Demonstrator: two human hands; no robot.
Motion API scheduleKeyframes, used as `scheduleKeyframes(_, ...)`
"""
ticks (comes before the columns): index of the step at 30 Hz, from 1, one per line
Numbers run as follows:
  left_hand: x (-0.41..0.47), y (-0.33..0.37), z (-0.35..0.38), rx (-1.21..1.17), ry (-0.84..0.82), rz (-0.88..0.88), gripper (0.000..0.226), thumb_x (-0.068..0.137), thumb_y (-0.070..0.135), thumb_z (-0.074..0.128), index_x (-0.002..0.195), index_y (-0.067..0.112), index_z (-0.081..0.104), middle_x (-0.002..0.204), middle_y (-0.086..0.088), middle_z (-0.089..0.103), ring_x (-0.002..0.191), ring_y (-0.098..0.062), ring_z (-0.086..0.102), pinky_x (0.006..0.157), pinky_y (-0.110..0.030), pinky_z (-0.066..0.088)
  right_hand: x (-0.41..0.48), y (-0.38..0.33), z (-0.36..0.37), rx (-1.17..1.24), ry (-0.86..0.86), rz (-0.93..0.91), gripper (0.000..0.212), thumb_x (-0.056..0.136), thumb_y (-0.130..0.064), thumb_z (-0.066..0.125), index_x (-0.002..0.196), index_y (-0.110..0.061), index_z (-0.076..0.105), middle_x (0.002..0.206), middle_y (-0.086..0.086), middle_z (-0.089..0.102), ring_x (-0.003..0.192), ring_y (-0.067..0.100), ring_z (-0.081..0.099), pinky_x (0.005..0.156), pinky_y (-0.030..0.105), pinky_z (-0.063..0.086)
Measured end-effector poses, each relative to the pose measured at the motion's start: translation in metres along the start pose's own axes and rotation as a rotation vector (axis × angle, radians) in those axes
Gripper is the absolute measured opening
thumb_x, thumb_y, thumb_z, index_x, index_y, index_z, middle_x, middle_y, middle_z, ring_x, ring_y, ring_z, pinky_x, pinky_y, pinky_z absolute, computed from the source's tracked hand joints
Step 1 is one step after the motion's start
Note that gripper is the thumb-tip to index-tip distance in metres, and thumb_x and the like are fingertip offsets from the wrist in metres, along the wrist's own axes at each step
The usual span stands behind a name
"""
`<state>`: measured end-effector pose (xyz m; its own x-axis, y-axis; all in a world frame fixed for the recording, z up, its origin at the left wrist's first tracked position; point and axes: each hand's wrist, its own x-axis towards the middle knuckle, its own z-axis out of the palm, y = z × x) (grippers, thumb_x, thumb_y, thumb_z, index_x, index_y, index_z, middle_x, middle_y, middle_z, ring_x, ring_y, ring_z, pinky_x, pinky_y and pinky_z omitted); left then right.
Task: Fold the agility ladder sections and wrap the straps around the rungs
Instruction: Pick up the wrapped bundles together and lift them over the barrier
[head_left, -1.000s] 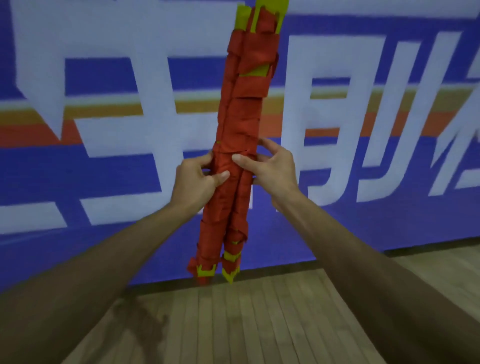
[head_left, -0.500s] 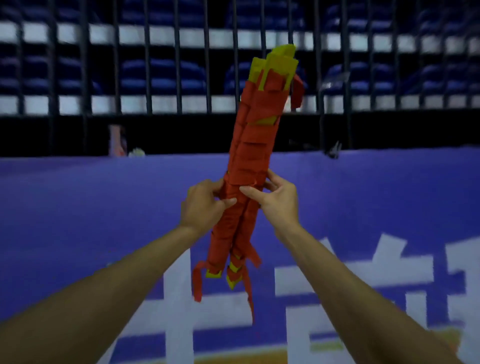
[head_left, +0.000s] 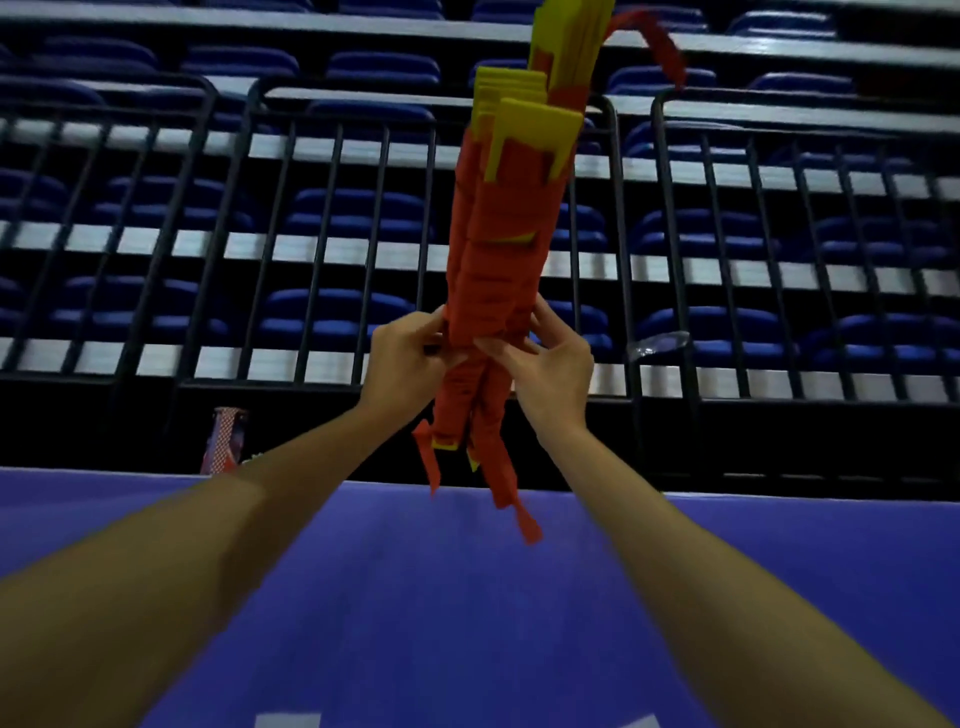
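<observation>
There was one ladder bundle (head_left: 498, 270), with two hands on it: the left hand (head_left: 405, 364) and the right hand (head_left: 553, 374). Three loose strap ends showed, one at the top (head_left: 660, 41) and two below (head_left: 428, 462). The stacked yellow rungs (head_left: 535, 124) were too tightly packed to count. Behind stood three barrier panels (head_left: 228, 234), several rows of blue seats (head_left: 358, 208) and one patterned object (head_left: 224, 441).

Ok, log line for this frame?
left hand: grips ladder bundle | right hand: grips ladder bundle | strap ends: hang loose below hands
</observation>
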<state>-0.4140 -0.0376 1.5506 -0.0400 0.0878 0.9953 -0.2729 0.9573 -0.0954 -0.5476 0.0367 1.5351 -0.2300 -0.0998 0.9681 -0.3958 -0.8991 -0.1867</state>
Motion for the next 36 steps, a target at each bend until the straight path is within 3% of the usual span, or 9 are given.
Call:
scheduleKeyframes(6,-0.017,-0.084,0.016,0.003,-0.031,-0.038,0.043,0.076,0.006,0.076,0.118,0.016,0.069,0.096,-0.007,0.073,0.087,-0.018,0.067,0.082,-0.025,0.054,0.002,0.082,0.045,-0.11,-0.023,-0.032,0.055,0.079,-0.015,0.08,0.119,-0.026,0.045,0.094,-0.023,0.064,0.086,0.004,0.069,0.073,0.015,0.054)
scheduleKeyframes(9,-0.046,-0.141,0.02,-0.006,-0.13,-0.116,0.036,0.075,0.013,0.072,0.11,0.021,0.072,0.094,-0.007,0.073,0.087,-0.023,0.068,0.081,-0.04,0.055,-0.012,0.144,0.075,-0.245,-0.095,-0.011,0.061,0.082,-0.013,0.076,0.129,-0.024,0.037,0.104,-0.015,0.063,0.091,0.014,0.068,0.078,0.025,0.055)
scheduleKeyframes(17,-0.081,-0.287,0.056,0.087,-0.533,-0.202,0.043,0.074,0.046,0.053,0.1,0.015,0.067,0.08,-0.003,0.066,0.08,-0.026,0.065,0.072,-0.039,0.052,-0.033,0.284,0.131,-0.622,-0.203,0.196,0.069,0.089,-0.03,0.068,0.143,-0.01,0.03,0.135,0.012,0.051,0.112,0.04,0.057,0.088,0.048,0.048)
scheduleKeyframes(21,-0.09,-0.32,0.067,0.214,-0.867,-0.212,0.034,0.092,0.035,0.059,0.121,0.017,0.059,0.109,-0.01,0.07,0.104,-0.032,0.064,0.088,-0.043,0.05,-0.046,0.329,0.127,-0.804,-0.422,0.253,0.049,0.09,-0.052,0.055,0.136,-0.038,0.05,0.137,0.001,0.056,0.129,0.028,0.048,0.11,0.056,0.03)
scheduleKeyframes(23,-0.098,-0.322,0.07,0.195,-0.997,-0.264,0.034,0.095,0.034,0.058,0.127,0.022,0.054,0.111,-0.002,0.066,0.111,-0.028,0.06,0.097,-0.04,0.045,-0.054,0.348,0.121,-0.792,-0.497,0.279,0.052,0.084,-0.071,0.048,0.133,-0.06,0.037,0.143,-0.011,0.049,0.137,0.017,0.039,0.115,0.062,0.011)
scheduleKeyframes(27,-0.107,-0.322,0.069,0.212,-0.982,-0.248,0.009,0.091,0.049,0.05,0.097,0.042,0.048,0.096,0.022,0.051,0.118,-0.026,0.054,0.108,-0.057,0.032,-0.058,0.33,0.104,-0.927,-0.535,0.198,0.052,0.091,-0.049,0.058,0.14,-0.039,0.043,0.145,-0.008,0.043,0.137,0.011,0.027,0.116,0.057,-0.004)
scheduleKeyframes(30,-0.116,-0.319,0.067,0.268,-0.936,-0.224,0.024,0.092,0.05,0.043,0.107,0.031,0.047,0.112,0.01,0.046,0.123,-0.027,0.048,0.11,-0.057,0.028,-0.06,0.319,0.078,-0.913,-0.554,0.025,0.05,0.086,-0.053,0.062,0.125,-0.021,0.061,0.129,0.002,0.056,0.128,0.023,0.04,0.104,0.03,0.018)
scheduleKeyframes(33,-0.122,-0.316,0.074,0.232,-0.748,-0.278,0.055,0.085,0.044,0.058,0.12,0.002,0.056,0.122,-0.019,0.044,0.116,-0.034,0.05,0.102,-0.039,0.041,-0.075,0.319,0.061,-0.859,-0.417,-0.033,0.076,0.074,-0.069,0.05,0.117,-0.007,0.059,0.103,0.0,0.053,0.11,0.034,0.052,0.096,0.043,0.034)
scheduleKeyframes(36,-0.13,-0.304,0.078,-0.027,-0.54,-0.412,0.052,0.068,0.025,0.074,0.105,-0.009,0.06,0.1,-0.02,0.044,0.079,-0.016,0.052,0.07,-0.011,0.042,-0.09,0.313,0.05,-0.662,-0.24,-0.148,0.072,0.079,-0.061,0.058,0.132,-0.014,0.047,0.124,0.001,0.053,0.117,0.015,0.044,0.102,0.045,0.037)
